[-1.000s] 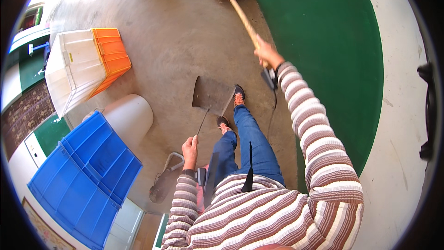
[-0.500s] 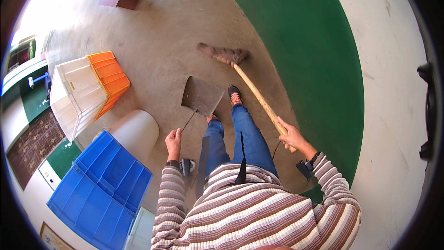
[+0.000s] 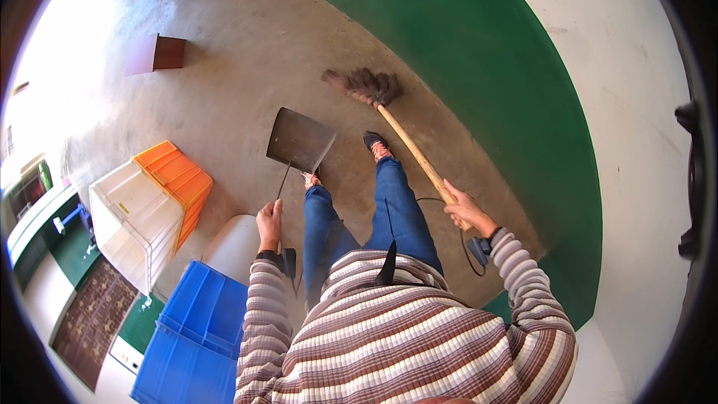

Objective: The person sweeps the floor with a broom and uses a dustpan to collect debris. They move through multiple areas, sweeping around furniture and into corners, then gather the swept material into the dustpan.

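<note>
My right hand (image 3: 466, 207) is wrapped round the pale wooden handle of a broom (image 3: 411, 148), near its top end. The broom's dark brown feathery head (image 3: 368, 87) rests on the concrete floor, close to the green-painted lower wall, its strands slightly blurred. At the left, my left hand (image 3: 270, 220) is closed on the thin dark handle of a metal dustpan (image 3: 301, 139). The grey pan sits just ahead of my left foot, left of the broom head and apart from it. No debris can be made out in the pan.
Stacked white and orange plastic crates (image 3: 179, 187) stand at the left, with blue crates (image 3: 196, 322) nearer me and a white rounded container (image 3: 230, 247) beside them. A brown box-like piece (image 3: 169, 53) lies farther off. The green and white wall (image 3: 523, 105) curves along my right.
The view has turned, and the crates and brown box sit lower in it. The dustpan and my left hand have shifted left; the broom head stays near the same place in view.
</note>
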### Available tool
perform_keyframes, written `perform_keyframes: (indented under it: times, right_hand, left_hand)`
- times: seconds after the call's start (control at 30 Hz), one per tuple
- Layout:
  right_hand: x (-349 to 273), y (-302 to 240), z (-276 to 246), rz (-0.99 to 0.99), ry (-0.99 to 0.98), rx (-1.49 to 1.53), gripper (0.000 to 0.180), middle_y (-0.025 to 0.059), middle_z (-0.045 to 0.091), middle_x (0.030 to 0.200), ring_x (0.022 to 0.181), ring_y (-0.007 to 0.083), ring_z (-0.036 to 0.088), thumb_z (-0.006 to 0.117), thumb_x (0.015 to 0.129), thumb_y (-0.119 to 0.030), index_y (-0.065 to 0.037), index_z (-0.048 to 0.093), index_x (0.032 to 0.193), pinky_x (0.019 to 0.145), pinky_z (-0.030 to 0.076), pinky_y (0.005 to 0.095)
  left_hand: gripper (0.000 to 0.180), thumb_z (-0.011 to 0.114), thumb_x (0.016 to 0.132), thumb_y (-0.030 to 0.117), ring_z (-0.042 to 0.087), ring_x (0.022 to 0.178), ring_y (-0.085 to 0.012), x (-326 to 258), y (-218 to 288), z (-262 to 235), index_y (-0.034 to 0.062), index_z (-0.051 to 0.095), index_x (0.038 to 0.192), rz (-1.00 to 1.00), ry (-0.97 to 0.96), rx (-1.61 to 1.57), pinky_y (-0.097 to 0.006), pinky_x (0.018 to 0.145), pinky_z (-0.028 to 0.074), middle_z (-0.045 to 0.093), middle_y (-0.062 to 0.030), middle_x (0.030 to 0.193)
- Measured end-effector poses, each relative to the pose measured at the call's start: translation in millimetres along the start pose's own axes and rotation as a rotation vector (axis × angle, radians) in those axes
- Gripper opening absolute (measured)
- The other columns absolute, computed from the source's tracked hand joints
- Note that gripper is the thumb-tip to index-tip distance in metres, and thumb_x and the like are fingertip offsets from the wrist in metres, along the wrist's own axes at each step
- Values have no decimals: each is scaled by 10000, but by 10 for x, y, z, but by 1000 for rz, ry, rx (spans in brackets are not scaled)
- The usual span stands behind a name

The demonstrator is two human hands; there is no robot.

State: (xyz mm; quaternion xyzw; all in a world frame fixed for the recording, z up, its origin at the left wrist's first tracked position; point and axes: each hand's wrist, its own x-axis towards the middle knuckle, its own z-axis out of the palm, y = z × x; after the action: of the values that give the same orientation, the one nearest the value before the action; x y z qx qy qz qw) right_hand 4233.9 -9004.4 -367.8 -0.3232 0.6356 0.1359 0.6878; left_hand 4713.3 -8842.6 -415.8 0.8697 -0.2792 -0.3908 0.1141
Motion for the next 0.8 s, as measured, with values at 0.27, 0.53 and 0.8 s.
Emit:
perform_keyframes:
  times: [0.27, 0.53, 0.8]
  right_hand:
    - [-263, 49, 1029, 31, 223, 366, 770, 15, 488, 581, 427, 106, 474, 547, 813, -77, -267, 157, 1449, 395, 423, 264]
    - [31, 468, 2552, 74, 171, 351, 841, 39, 534, 624, 439, 133, 502, 549, 778, -4, -289, 129, 1449, 399, 461, 284]
    - [-745, 898, 2899, 27, 93, 318, 794, 5, 511, 635, 499, 82, 493, 556, 771, -14, -207, 192, 1450, 451, 429, 241]
  left_hand:
    - [383, 569, 853, 339, 543, 578, -324, 588, -581, -324, -15, 570, 707, 154, -91, 24, -397, 584, 426, 539, -194, 616]
    - [392, 582, 842, 372, 565, 649, -386, 1026, -960, -578, -5, 595, 734, 325, -154, 145, -426, 603, 439, 560, -220, 663]
    - [378, 569, 837, 397, 594, 748, -381, 1269, -871, -665, 29, 634, 779, 358, -173, 288, -435, 667, 468, 611, -207, 749]
